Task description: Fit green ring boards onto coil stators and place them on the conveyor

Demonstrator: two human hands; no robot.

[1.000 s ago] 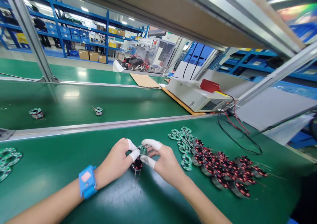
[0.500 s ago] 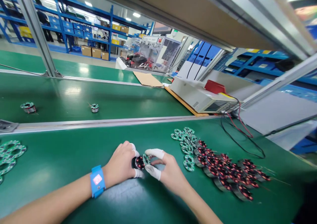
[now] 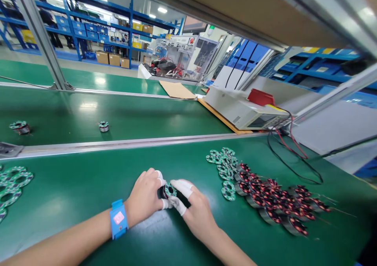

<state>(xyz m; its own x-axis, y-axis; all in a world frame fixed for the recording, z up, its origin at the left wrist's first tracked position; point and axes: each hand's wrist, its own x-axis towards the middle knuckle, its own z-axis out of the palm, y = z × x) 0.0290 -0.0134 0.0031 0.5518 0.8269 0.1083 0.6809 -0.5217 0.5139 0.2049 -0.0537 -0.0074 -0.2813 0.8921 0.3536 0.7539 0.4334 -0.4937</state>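
Observation:
My left hand (image 3: 145, 197) and my right hand (image 3: 193, 207) meet over the green mat, both with white finger cots on their fingertips. Together they pinch a small dark coil stator (image 3: 163, 193) with a green ring-shaped circuit board (image 3: 170, 190) pressed on its right face. My left wrist carries a blue wrist strap (image 3: 118, 219). To the right lies a pile of copper-wound stators (image 3: 273, 203) and beside it a heap of loose green ring boards (image 3: 223, 162).
Beyond a metal rail (image 3: 118, 144), two finished coil units (image 3: 103, 126) (image 3: 20, 127) sit on the conveyor belt. More green ring boards (image 3: 11, 181) lie at the left edge. A white test instrument (image 3: 244, 111) with red and black leads (image 3: 290, 148) stands at the right.
The ring board went from above the stator onto its face. My hands drew closer together and lower on the mat. Both units on the belt drifted left.

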